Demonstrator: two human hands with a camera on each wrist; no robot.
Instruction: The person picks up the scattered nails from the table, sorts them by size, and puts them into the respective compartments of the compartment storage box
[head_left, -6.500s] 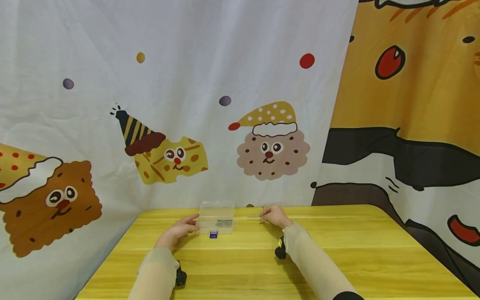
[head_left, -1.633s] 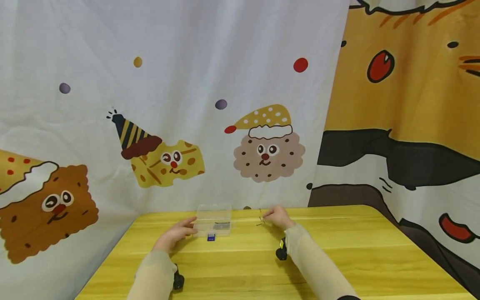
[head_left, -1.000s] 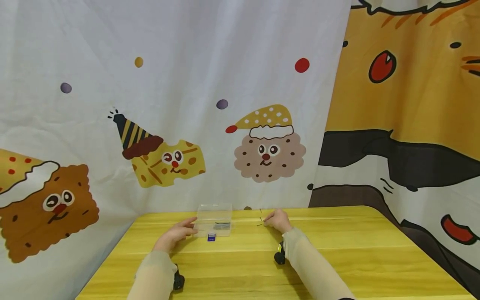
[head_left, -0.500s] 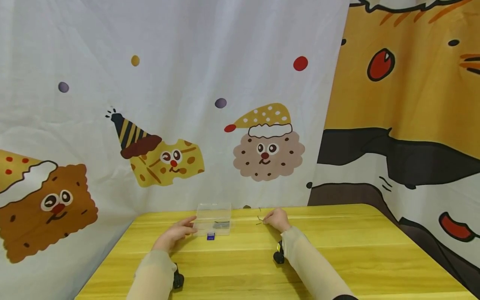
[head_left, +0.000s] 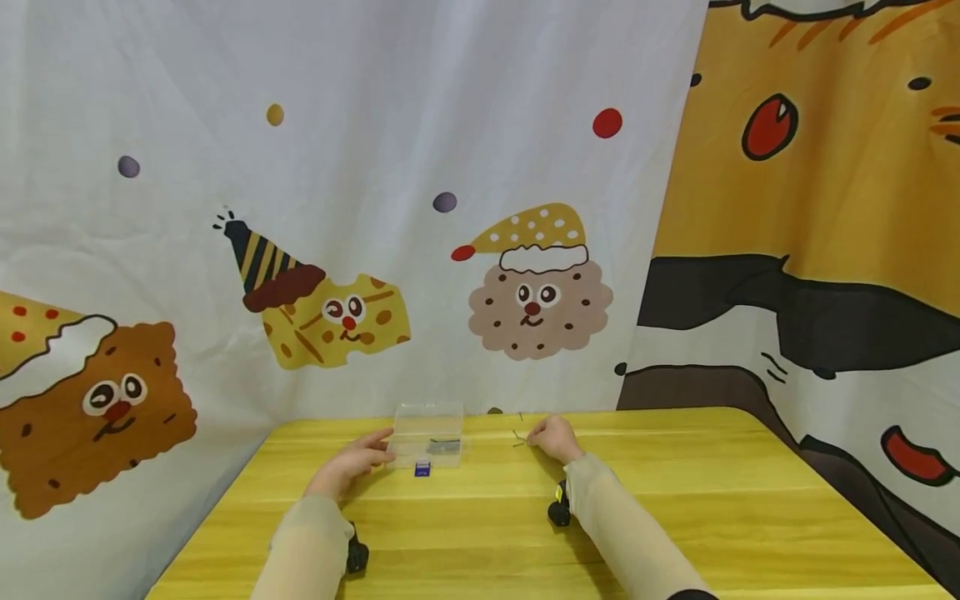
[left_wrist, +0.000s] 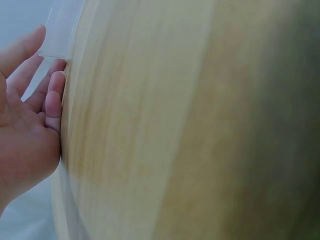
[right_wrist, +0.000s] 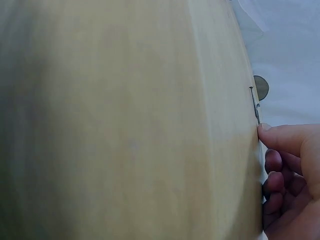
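Note:
A clear plastic box stands near the table's back edge with its lid raised. Dark thin nails lie in its right part. My left hand rests against the box's left side, fingers mostly extended; in the left wrist view the fingertips are at the box corner. To the right of the box, my right hand pinches the end of a nail at the tabletop. The right wrist view shows nails with small heads beyond the thumb tip; the index fingertip is hidden there.
A blue label or latch is at the box's front. Another thin nail lies at the back edge of the wooden table. A printed curtain hangs right behind the table.
Earliest, a nail stuck out leftward from my right fingertips; it no longer shows there. Since then my right fingers have shifted slightly beside the nails. My left hand stays at the box.

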